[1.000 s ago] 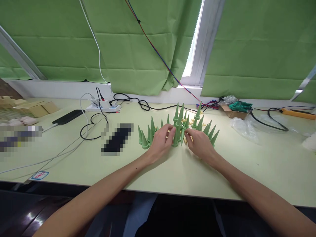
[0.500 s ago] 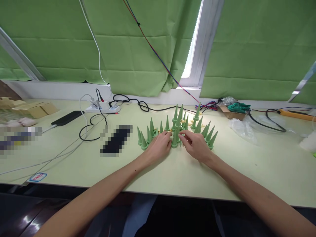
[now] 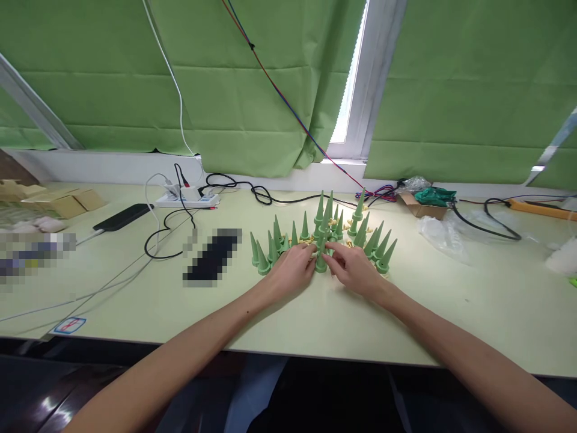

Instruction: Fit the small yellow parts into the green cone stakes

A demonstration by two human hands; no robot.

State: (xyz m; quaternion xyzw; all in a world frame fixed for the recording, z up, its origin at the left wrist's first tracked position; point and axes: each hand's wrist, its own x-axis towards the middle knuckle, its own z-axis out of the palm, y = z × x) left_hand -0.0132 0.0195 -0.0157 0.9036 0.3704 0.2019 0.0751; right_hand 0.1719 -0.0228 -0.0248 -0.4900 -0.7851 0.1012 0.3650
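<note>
Many slim green plastic cones with round bases stand on the table in front of me. Between my two hands is the nearest green cone (image 3: 321, 262), its base low and its tip pointing up. My left hand (image 3: 294, 266) closes on its left side with curled fingers. From the right, my right hand (image 3: 356, 267) pinches at the same cone with thumb and forefinger. Exactly where the fingertips meet it is partly hidden. Small yellow pieces (image 3: 350, 243) lie among the cones, behind my right hand. More cones (image 3: 262, 263) stand left of my left wrist, others (image 3: 384, 263) beyond my right hand.
A pixelated dark rectangle (image 3: 213, 255) lies left of the cones. A power strip (image 3: 188, 197) with cables sits at the back wall, a black device (image 3: 124, 217) to its left. At back right are a small cardboard box (image 3: 419, 207) and clear plastic wrap (image 3: 444, 234).
The cone between my hands has shifted slightly to the right. The fingers of my right hand have come in closer around it. My left hand has barely moved.
</note>
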